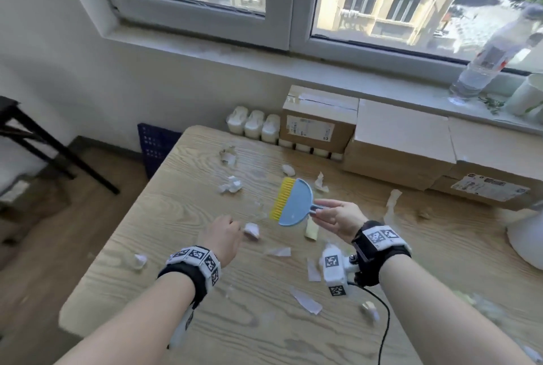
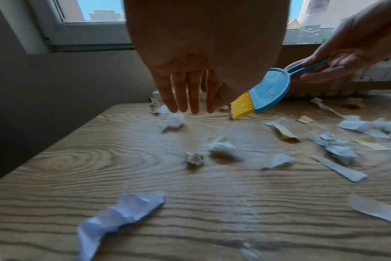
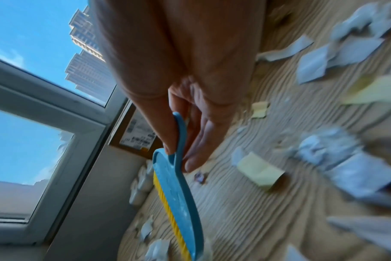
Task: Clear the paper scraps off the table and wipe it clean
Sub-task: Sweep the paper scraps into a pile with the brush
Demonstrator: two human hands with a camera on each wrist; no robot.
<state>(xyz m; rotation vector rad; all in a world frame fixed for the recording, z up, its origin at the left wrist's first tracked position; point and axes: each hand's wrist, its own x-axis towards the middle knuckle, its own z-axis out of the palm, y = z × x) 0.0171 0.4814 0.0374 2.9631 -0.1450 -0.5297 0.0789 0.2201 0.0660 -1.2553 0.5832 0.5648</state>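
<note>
My right hand [image 1: 329, 213] pinches the thin handle of a small blue brush with yellow bristles [image 1: 293, 206], lifted above the wooden table [image 1: 176, 212]; the brush [image 2: 268, 91] tilts bristles-down toward the left, and the right wrist view shows its blue back [image 3: 179, 190] running away from the fingers [image 3: 199, 141]. My left hand [image 1: 226, 235] hovers over the table left of the brush, fingers [image 2: 185, 95] straight and pointing down, holding nothing. White and yellow paper scraps [image 1: 252, 229] [image 2: 123, 217] [image 3: 259, 171] lie scattered over the tabletop.
Cardboard boxes [image 1: 396, 144] and white bottles [image 1: 254, 125] stand along the far table edge under the window sill. A water bottle [image 1: 487, 65] sits on the sill. A white rounded object [image 1: 526, 235] is at the right edge. A dark stand [image 1: 44, 144] is on the floor left.
</note>
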